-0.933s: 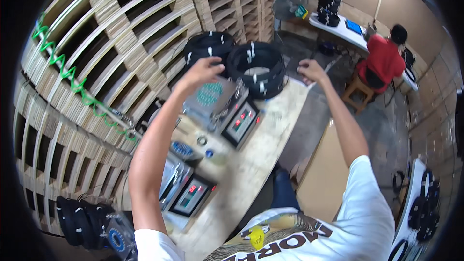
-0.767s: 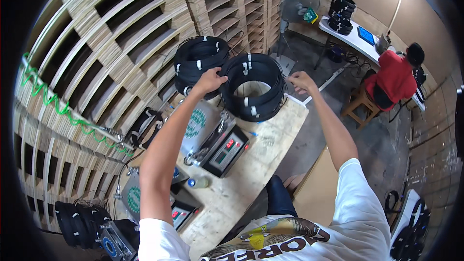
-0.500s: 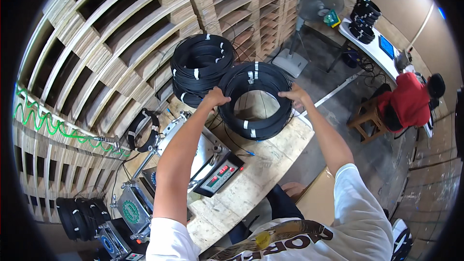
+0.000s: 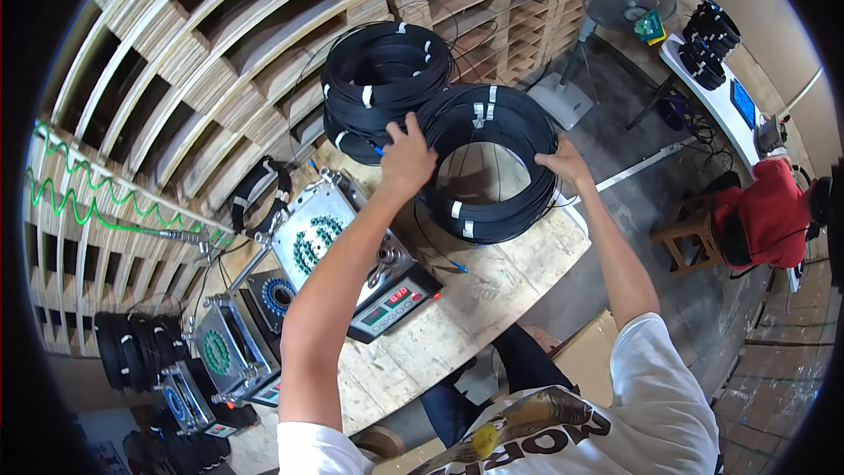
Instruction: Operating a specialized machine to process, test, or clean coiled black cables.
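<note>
A stack of black cable coils [image 4: 450, 123], bound with white tape, lies at the far end of the wooden workbench. My right hand [image 4: 563, 161] grips its right side, thumb on top and fingers hidden at the outer edge. At the left edge, between this stack and a taller pile of black cable coils [image 4: 347, 97], is my left hand [image 4: 410, 158] with its fingers spread apart. A blue-tipped cable end [image 4: 378, 149] shows beside those fingers. Another blue cable tip [image 4: 461, 269] rests on the bench nearer me.
Left of the coils stands a metal machine [image 4: 316, 242] with green round fittings and a lit control panel [image 4: 391, 306]. Similar machines [image 4: 220, 352] sit lower left. Wooden pallets [image 4: 264, 26] wall the far left. A fan [image 4: 629, 0] and a seated person in red [image 4: 769, 211] are at right.
My left hand has come off the coil stack's inner rim and its fingers have spread. My right hand keeps its grip. The whole view has shifted, showing more of the machines.
</note>
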A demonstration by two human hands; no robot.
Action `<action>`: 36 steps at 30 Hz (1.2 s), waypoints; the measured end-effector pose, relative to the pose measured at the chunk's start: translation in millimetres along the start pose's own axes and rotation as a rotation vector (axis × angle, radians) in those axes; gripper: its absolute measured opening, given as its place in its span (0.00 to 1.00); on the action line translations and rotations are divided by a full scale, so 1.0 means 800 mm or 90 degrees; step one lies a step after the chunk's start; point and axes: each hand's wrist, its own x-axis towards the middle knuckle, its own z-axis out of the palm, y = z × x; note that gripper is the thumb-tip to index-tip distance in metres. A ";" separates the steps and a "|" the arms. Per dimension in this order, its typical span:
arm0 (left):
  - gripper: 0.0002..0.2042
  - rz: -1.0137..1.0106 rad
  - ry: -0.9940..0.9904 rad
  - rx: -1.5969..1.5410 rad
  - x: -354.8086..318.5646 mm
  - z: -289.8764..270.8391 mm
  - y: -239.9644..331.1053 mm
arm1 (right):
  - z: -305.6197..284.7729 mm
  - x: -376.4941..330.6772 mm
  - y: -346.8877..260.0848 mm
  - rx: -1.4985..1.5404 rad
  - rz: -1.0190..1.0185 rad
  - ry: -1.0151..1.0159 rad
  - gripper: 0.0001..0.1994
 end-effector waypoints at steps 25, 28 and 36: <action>0.56 -0.359 0.138 -0.553 -0.110 0.027 0.071 | -0.021 0.097 -0.042 0.109 -0.163 0.179 0.11; 0.45 -0.321 0.191 -0.730 -0.116 0.015 0.114 | -0.088 0.094 -0.058 0.247 -0.231 0.205 0.04; 0.38 -0.130 0.140 -1.123 -0.213 -0.092 0.094 | -0.162 -0.075 -0.208 0.341 -0.440 0.153 0.20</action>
